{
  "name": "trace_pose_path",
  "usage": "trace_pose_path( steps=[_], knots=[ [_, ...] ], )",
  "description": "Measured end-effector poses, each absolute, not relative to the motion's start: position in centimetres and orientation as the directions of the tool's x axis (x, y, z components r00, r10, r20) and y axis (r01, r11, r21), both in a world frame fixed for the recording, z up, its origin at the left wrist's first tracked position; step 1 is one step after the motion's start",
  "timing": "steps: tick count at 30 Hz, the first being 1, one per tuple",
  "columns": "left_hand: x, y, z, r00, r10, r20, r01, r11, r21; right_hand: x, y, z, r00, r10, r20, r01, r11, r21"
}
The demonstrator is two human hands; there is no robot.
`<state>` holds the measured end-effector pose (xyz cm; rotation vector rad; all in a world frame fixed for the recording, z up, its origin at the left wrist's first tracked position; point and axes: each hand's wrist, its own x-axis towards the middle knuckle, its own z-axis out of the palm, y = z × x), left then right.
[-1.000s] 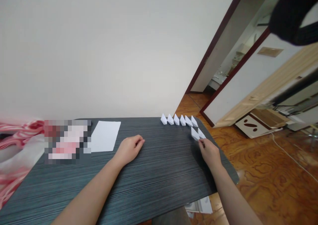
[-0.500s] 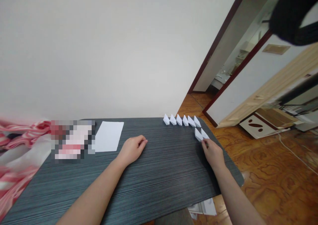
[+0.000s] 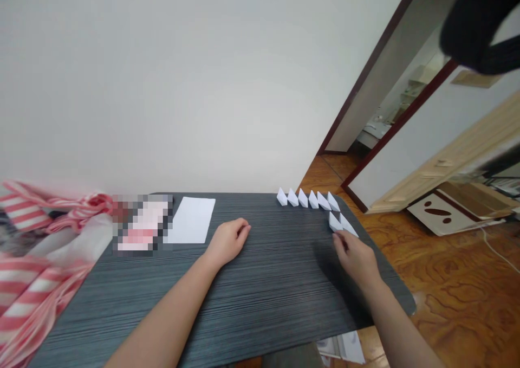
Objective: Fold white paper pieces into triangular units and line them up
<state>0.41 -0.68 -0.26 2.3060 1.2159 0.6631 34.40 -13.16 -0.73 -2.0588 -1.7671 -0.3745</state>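
My right hand (image 3: 357, 257) hovers at the table's right side, just in front of a folded white paper boat (image 3: 335, 223). Its thumb and forefinger are slightly parted, with nothing visible between them. A second paper boat (image 3: 348, 226) lies beside the first, its lower edge close to my fingers. Behind these two, several more white paper boats (image 3: 303, 198) form a row along the table's far edge. My left hand (image 3: 229, 240) rests on the table in a loose fist, nothing showing in it. A stack or sheet of white paper (image 3: 192, 220) lies to its left.
The dark wood-grain table (image 3: 268, 303) stands against a white wall (image 3: 203, 86). A blurred-out flat object (image 3: 144, 224) lies left of the paper. Red-and-white striped cloth (image 3: 24, 292) is at the left edge. Papers (image 3: 343, 347) show below the table's front edge.
My right hand has drawn back slightly from the front paper boats, and its fingers have loosened. The view has shifted a little to the left. My left hand stays resting.
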Motion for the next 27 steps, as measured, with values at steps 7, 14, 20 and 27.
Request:
trace_pose_path(
  steps=[7, 14, 20, 27],
  knots=[
    [-0.3, -0.6, 1.3, 0.303, 0.881, 0.364, 0.803, -0.441, 0.4, 25.9, -7.0, 0.6, -0.357, 0.911, 0.207, 0.905, 0.392, -0.167],
    [-1.6, 0.6, -0.4, 0.025, 0.943, 0.333, 0.98, -0.089, 0.179, 21.3, -1.2, -1.6, -0.529, 0.836, 0.146, 0.827, 0.546, -0.131],
    [-2.7, 1.6, -1.8, -0.067, 0.983, 0.173, 0.992, 0.048, 0.114, 21.4, -0.5, -3.6, -0.495, 0.858, 0.138, 0.839, 0.513, -0.181],
    [-3.5, 2.0, -0.6, 0.008, 0.995, 0.101, 0.999, -0.013, 0.047, 21.5, -0.5, -3.4, -0.494, 0.855, 0.157, 0.812, 0.518, -0.269]
  ],
)
